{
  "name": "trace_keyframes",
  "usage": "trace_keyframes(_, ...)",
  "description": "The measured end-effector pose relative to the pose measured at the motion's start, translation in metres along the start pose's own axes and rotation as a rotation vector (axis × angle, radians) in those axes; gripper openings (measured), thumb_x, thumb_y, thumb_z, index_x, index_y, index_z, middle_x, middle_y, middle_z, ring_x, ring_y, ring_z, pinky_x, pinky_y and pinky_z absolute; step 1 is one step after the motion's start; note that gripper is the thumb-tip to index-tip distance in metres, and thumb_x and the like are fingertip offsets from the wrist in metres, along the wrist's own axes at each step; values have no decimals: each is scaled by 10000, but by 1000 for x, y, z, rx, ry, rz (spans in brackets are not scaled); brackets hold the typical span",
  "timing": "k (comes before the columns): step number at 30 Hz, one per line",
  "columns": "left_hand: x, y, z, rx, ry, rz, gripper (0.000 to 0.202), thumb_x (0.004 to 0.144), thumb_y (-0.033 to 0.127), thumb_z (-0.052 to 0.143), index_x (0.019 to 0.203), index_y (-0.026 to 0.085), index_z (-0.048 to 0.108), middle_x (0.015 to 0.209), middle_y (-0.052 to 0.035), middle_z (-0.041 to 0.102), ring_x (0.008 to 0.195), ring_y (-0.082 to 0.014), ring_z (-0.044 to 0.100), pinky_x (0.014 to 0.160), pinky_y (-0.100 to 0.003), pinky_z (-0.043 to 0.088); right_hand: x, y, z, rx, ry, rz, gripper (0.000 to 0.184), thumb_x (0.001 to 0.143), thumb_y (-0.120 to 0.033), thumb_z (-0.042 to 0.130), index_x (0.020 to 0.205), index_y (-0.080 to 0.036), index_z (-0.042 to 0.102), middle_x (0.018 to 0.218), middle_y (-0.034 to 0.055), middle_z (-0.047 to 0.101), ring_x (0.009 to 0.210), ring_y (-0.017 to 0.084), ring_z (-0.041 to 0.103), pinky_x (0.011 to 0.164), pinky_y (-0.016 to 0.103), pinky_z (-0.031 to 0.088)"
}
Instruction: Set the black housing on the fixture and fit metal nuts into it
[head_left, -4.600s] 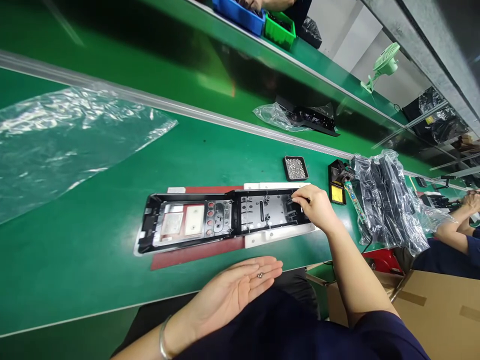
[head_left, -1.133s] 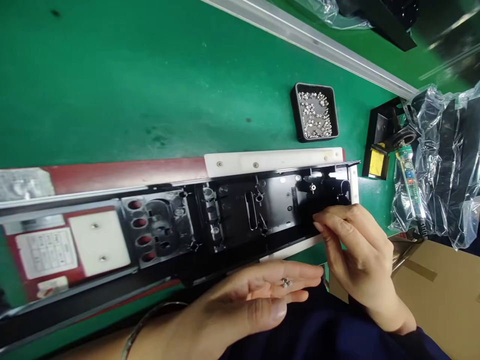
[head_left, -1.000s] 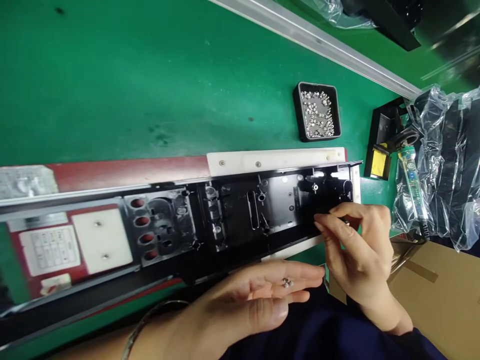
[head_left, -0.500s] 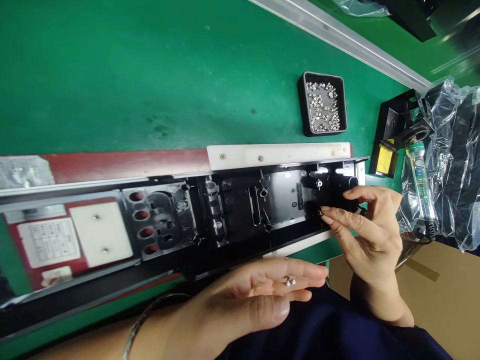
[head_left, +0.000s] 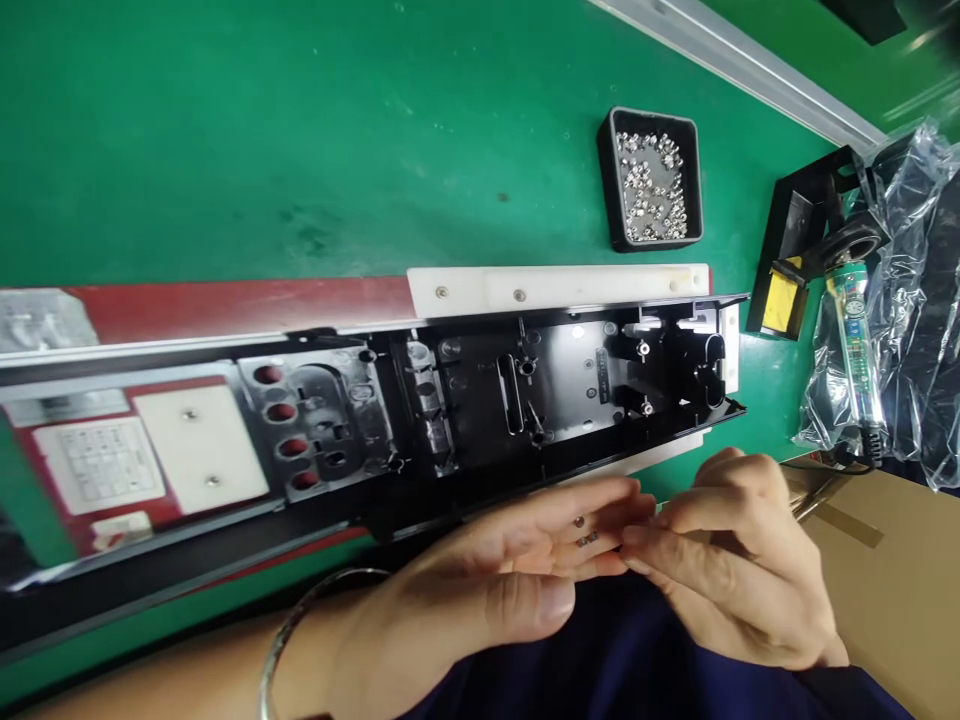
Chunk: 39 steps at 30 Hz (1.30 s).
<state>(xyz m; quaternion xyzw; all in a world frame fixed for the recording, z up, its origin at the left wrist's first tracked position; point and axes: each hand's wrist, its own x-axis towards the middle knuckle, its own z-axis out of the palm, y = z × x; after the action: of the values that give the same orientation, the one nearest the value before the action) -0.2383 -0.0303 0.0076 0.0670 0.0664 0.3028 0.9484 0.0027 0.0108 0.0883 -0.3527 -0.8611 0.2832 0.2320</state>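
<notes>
Head view: left hand [head_left: 517, 575] lay palm-up, open, with small screws [head_left: 583, 532] on its fingers; right hand [head_left: 739, 570] pinched at them from the right, below the long housing [head_left: 480, 400].

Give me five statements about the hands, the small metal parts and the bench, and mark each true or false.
1. The left hand lies palm up with small metal parts on its fingers. True.
2. The right hand grips the soldering iron. False: its fingertips meet the left hand's fingers.
3. The black tray holds many small metal parts. True.
4. The long black housing lies on a blue bench. False: the bench surface is green.
5. A bracelet circles the left wrist. True.
</notes>
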Motion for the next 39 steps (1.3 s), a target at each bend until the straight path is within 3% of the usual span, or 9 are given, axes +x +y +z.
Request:
trace_keyframes(5,10,9,6,44,-43,-19,682,1162,430,652,1785,373,381,1836,-64,469,1725,-341,385,1451,-534,264,3,-3,18,85,25,22,134,1169,-61,597,1123,8,702,1105,104,592,1082,134,465,964,242,377)
trace_keyframes(11,20,16,13,46,-72,14,645,1158,421,610,1773,368,422,1846,-48,453,1771,-346,264,1452,-534,218,3,-2,13,171,-33,124,107,1126,-38,667,1035,-5,712,1076,80,591,1090,106,477,986,209,403)
trace_keyframes(17,25,16,16,35,-98,44,618,1140,369,609,1745,363,483,1800,-69,521,1748,-363,328,1444,-590,200,1,-2,11,142,-87,116,103,1177,-56,610,1158,-33,708,1148,46,618,1117,91,500,1018,219,393)
trace_keyframes(23,23,16,19,-2,-59,67,525,1103,363,656,1627,320,655,1679,-72,653,1644,-344,511,1404,-541,323,5,-2,9,134,-89,83,117,1174,-51,602,1117,-17,698,1110,83,598,1100,111,484,991,225,380)
trace_keyframes(29,18,6,9,34,11,17,396,1099,464,663,1437,304,795,1554,-47,751,1577,-324,583,1347,-488,406,37,8,20,-86,56,-97,140,1178,-64,551,1128,-11,671,1055,111,559,1057,136,466,973,252,372)
trace_keyframes(35,18,7,15,112,34,15,476,1100,368,532,1528,423,732,1544,98,754,1623,-303,534,1283,-417,416,57,22,29,-99,2,-123,185,1225,-131,510,1191,-50,673,1122,74,585,1087,125,471,977,258,348)
trace_keyframes(39,20,12,19,111,42,-1,524,1050,344,534,1528,439,730,1534,127,756,1616,-299,541,1261,-403,419,55,18,25,-108,-41,-89,206,1236,-122,477,1220,-50,669,1143,69,586,1102,121,466,971,261,356)
